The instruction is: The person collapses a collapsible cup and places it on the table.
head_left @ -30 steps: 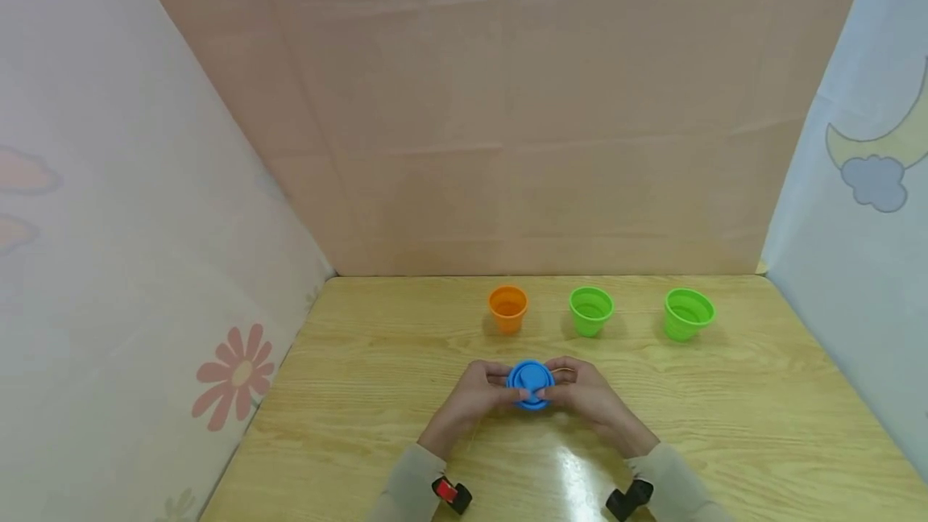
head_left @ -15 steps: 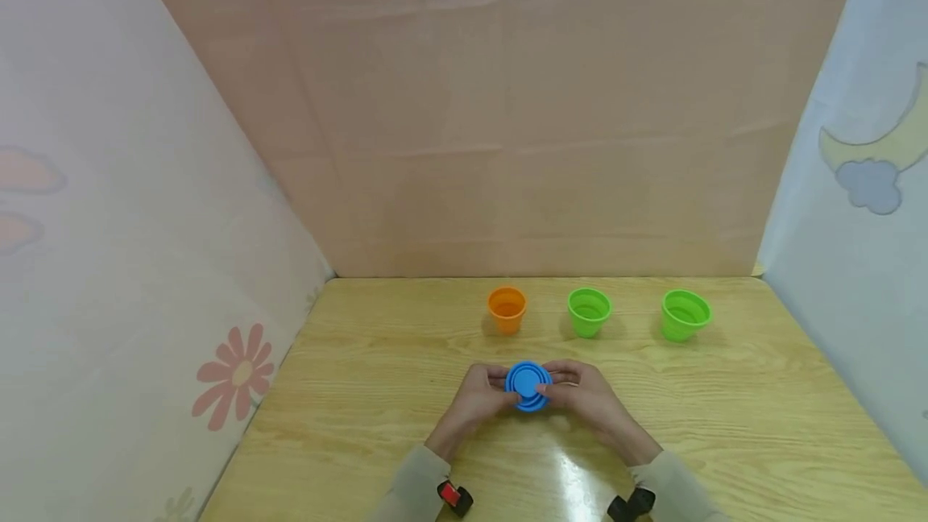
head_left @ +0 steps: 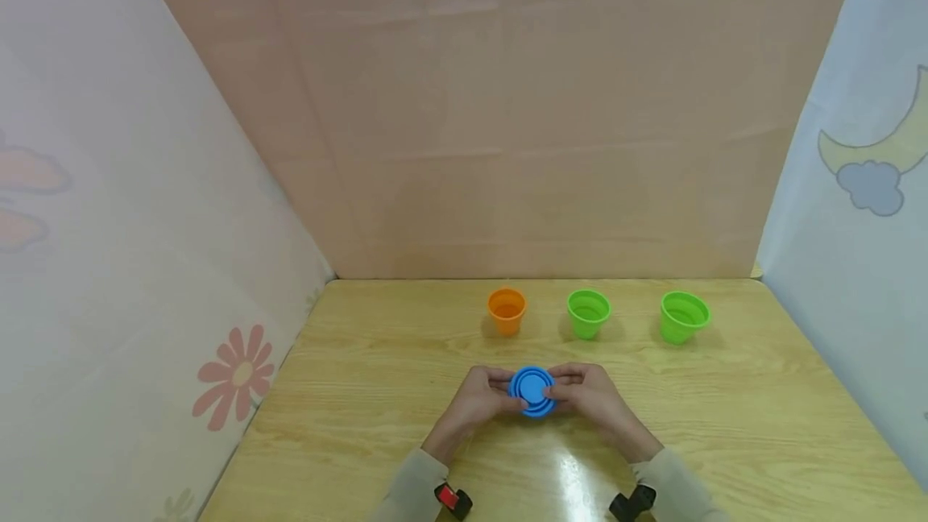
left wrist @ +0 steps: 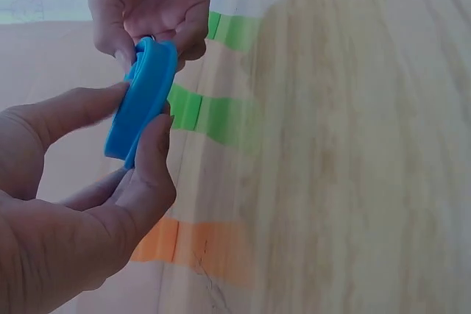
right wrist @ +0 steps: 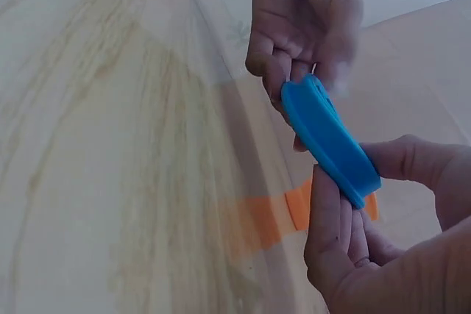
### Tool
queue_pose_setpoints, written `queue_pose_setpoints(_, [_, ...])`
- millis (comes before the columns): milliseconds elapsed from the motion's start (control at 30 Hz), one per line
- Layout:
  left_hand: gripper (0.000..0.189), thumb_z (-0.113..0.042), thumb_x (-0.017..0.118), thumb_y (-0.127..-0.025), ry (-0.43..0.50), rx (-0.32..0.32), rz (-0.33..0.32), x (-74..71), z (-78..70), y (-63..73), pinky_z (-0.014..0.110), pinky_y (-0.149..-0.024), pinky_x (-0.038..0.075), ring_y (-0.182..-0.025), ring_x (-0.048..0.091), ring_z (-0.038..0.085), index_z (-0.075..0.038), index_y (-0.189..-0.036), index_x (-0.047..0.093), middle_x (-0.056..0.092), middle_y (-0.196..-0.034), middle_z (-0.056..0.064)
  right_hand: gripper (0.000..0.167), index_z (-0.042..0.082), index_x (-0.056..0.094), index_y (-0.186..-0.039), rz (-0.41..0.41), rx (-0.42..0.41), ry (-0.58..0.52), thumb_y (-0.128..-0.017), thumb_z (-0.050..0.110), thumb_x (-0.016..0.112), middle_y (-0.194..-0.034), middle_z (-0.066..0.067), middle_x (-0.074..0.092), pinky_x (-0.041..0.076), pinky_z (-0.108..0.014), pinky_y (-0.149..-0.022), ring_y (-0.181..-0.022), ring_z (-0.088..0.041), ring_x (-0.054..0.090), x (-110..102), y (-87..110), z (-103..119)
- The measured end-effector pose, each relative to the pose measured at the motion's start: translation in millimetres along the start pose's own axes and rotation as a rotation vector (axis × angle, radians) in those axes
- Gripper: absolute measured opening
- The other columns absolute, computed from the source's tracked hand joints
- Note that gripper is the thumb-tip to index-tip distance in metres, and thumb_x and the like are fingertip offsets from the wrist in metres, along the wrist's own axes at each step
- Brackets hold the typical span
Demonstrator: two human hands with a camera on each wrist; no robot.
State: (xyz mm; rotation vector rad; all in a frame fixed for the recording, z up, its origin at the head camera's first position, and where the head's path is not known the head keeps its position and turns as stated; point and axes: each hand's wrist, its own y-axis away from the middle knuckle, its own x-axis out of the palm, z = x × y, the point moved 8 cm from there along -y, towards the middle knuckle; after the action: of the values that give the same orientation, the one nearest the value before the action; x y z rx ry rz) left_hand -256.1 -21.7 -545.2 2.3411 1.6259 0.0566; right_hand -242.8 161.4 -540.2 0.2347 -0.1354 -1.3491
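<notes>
A blue collapsible cup (head_left: 532, 390), folded down to a flat ringed disc, is held between both hands above the table's near middle. My left hand (head_left: 477, 398) pinches its left edge, thumb on the upper face and fingers beneath. On the opposite edge my right hand (head_left: 589, 395) pinches it the same way. Edge-on in the left wrist view, the blue cup (left wrist: 141, 102) looks like a thick, short band. The right wrist view also shows the cup (right wrist: 330, 141) tilted, with fingers under its rim.
Behind the hands an orange cup (head_left: 507, 312), a green cup (head_left: 589, 314) and another green cup (head_left: 684, 316) stand unfolded in a row on the wooden table (head_left: 377, 361). A brown back panel (head_left: 500, 119) and patterned side walls bound the table.
The thumbs have shifted outward from the middle of the cup, and its centre now lies flat with its rings showing. The hands stay in nearly the same place.
</notes>
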Motion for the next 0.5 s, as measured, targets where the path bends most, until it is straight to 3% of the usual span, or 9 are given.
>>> queue_pose_setpoints(233, [0.037, -0.008, 0.083, -0.090, 0.035, -0.007, -0.039, 1.5, 1.8, 0.4, 0.034, -0.075, 0.068, -0.086, 0.078, 0.018, 0.007, -0.122, 0.072, 0.080, -0.101, 0.014, 0.046, -0.016, 0.060, -0.132, -0.029, 0.034, 0.016, -0.091, 0.002, 0.073, -0.101, -0.011, 0.076, 0.067, -0.034, -0.079, -0.086, -0.014, 0.073, -1.2, -4.5, -5.9])
queue_pose_setpoints(500, [0.034, -0.007, 0.079, -0.093, 0.024, -0.015, -0.072, -3.0, 2.8, 2.1, 0.033, -0.072, 0.068, -0.082, 0.077, 0.017, 0.008, -0.122, 0.070, 0.079, -0.102, 0.015, 0.045, -0.016, 0.060, -0.131, -0.004, 0.026, 0.008, -0.092, 0.002, 0.073, -0.100, -0.009, 0.075, 0.068, -0.034, -0.079, -0.085, -0.013, 0.074, 2.3, -6.3, -9.6])
